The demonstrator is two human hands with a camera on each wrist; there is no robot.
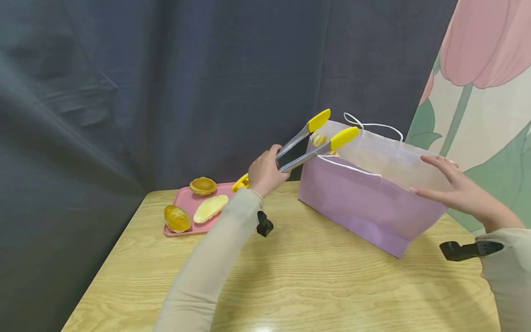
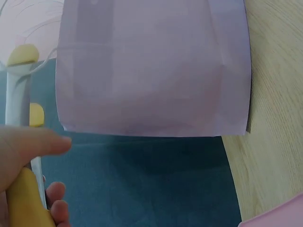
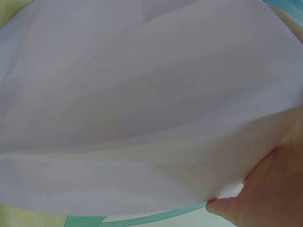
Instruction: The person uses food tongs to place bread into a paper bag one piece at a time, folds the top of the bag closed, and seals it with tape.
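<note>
My left hand (image 1: 265, 173) grips metal kitchen tongs (image 1: 297, 161) with yellow tips and a yellow handle end. The tong arms are spread, their tips over the left end of a lilac paper bag (image 1: 352, 203). A bread piece (image 1: 318, 140) shows at that end of the bag, partly hidden by the tongs. My right hand (image 1: 460, 193) holds the bag's right end at the top, thumb at the near rim and fingers at the far one. In the right wrist view the bag's side (image 3: 142, 94) fills most of the picture and hides most of the fingers.
A pink tray (image 1: 180, 199) stands at the back left of the wooden table (image 1: 290, 276). On it lie a round tart-like pastry (image 1: 203, 186), a pale long bread (image 1: 210, 208) and a golden-brown bun (image 1: 177, 218). White cord handles (image 1: 377, 124) rise from the bag. A dark curtain hangs behind.
</note>
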